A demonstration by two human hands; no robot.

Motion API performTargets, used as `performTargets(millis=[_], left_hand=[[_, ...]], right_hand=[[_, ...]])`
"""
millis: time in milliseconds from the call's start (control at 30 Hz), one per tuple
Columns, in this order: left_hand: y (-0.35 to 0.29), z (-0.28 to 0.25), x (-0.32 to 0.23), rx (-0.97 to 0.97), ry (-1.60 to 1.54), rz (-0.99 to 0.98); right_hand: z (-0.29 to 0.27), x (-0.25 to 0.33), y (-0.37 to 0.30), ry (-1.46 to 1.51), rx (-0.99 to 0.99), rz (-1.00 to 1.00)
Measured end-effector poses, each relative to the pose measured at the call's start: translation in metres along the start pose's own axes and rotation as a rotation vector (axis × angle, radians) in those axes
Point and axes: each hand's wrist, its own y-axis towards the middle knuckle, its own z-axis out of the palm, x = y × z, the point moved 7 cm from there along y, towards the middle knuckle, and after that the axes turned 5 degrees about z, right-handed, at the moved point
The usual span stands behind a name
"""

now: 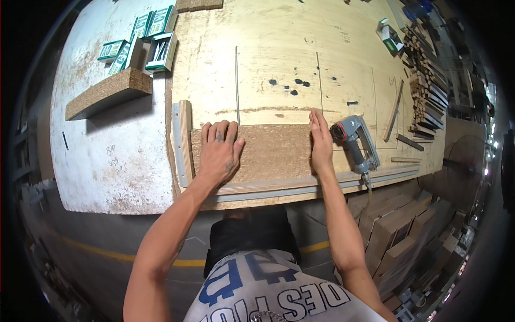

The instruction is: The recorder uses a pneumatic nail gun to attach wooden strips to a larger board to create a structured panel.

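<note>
A rectangular brown particle board (pixel 273 155) lies in front of me against wooden strips. My left hand (pixel 217 150) rests on its left part, fingers curled over the far edge and thumb apart. Upright along the board's right end stands my right hand (pixel 321 142), its fingers stretched out and its palm against that end. Just right of this hand lies a grey pneumatic nail gun (pixel 351 140) with a hose fitting at its lower end. A short wooden stop strip (pixel 185 140) borders the board on the left, and a long fence strip (pixel 257 187) runs along its near side.
Green and white boxes (pixel 153 24) sit at the far left, behind a particle-board piece (pixel 110 96) standing on edge. A small open box (pixel 390 36) and stacked thin wood strips (pixel 426 86) occupy the right. Cartons (pixel 394 225) stand below the table's right edge.
</note>
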Motion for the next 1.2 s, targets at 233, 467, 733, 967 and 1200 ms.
performTargets(millis=[233, 467, 733, 967, 1200], left_hand=[[-0.008, -0.004, 0.010, -0.015, 0.030, -0.052], [-0.009, -0.001, 0.016, -0.078, -0.041, -0.076], [-0.009, 0.006, 0.015, -0.031, 0.046, -0.122], [-0.014, 0.004, 0.020, -0.059, 0.027, -0.118], [-0.019, 0.012, 0.026, -0.077, 0.007, -0.106]], right_hand=[[-0.088, 0.070, -0.038, -1.070, -0.410, -0.364], [-0.114, 0.046, -0.012, -1.374, -0.272, 0.140], [-0.064, 0.105, -0.019, -1.228, -0.294, -0.197], [0.129, 0.159, -0.010, -0.685, -0.039, -0.926], [0.182, 0.053, 0.011, -0.744, 0.077, -0.837]])
